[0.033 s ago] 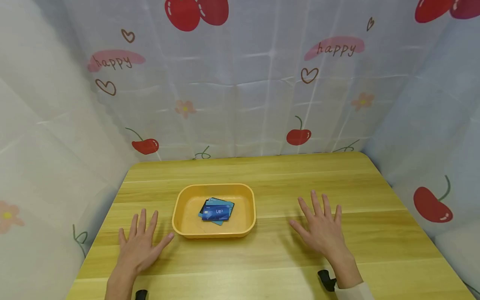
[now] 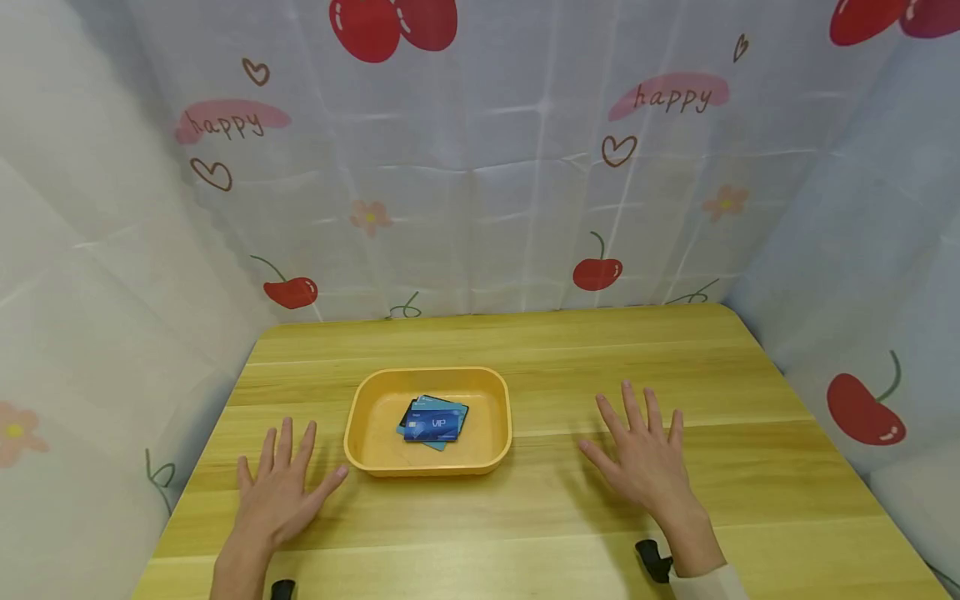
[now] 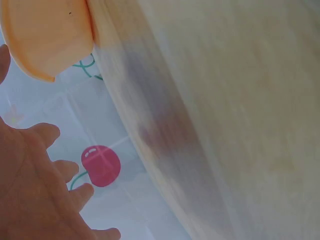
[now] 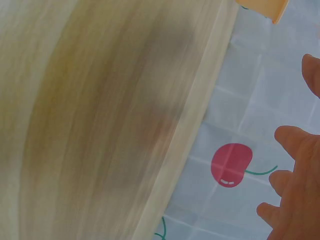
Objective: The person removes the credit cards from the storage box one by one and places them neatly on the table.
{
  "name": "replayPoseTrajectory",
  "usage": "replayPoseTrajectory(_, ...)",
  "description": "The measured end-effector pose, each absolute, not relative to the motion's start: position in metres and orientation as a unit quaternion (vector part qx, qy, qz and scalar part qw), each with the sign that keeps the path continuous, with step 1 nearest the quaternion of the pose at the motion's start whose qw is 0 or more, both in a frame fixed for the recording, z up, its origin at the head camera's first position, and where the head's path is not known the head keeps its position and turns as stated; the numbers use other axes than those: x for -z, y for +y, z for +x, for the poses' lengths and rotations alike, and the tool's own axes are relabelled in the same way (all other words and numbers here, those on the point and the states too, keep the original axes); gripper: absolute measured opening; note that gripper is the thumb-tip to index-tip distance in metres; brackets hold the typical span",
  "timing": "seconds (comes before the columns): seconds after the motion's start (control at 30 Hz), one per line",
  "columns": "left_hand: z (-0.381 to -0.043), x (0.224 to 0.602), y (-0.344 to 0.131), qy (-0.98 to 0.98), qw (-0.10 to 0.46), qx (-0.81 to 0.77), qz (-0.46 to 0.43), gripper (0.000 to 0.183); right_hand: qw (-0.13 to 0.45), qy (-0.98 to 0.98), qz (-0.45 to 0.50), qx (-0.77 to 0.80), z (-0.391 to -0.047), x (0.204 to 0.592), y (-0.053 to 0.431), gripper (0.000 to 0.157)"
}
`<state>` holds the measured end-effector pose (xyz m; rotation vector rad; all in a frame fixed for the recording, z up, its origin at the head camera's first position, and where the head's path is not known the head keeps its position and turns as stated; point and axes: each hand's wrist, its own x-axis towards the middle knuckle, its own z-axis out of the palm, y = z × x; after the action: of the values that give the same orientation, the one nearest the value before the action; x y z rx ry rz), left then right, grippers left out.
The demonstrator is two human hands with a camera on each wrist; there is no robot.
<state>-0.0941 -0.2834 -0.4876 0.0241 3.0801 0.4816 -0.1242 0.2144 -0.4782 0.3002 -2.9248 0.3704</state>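
Observation:
A yellow plastic tray (image 2: 375, 454) stands on the wooden table, left of the middle. Inside it lies a small overlapping pile of cards, with a dark blue VIP card (image 2: 431, 426) on top and lighter blue cards (image 2: 438, 403) partly hidden beneath. My left hand (image 2: 277, 496), fingers spread, is just left of the tray; its thumb tip comes near the tray's wall without holding it. Farther off to the right, my right hand (image 2: 645, 458) is spread too and holds nothing. Both wrist views show the hands, left (image 3: 35, 185) and right (image 4: 300, 175), held above the table.
The light wooden table (image 2: 540, 517) reaches back to a white curtain (image 2: 480, 183) printed with cherries, hearts and flowers. Similar sheets hang at the left and right sides. A black strap part (image 2: 654, 561) sits by the right wrist, another (image 2: 282, 590) by the left.

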Motion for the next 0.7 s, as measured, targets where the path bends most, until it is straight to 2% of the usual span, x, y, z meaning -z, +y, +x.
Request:
replayPoseTrajectory(0.43, -0.0931, 0.4900, -0.2844, 0.988, 0.011, -0.156, 0.007, 0.092, 0.083, -0.984, 0.097, -0.125, -0.1231, 0.4802, 0.2154, 0.078)
replayPoseTrajectory(0.7, -0.0945, 0.4895, -0.2847, 0.988, -0.016, -0.150, 0.021, 0.092, 0.074, -0.984, 0.095, -0.128, -0.1225, 0.4788, 0.2162, 0.078)
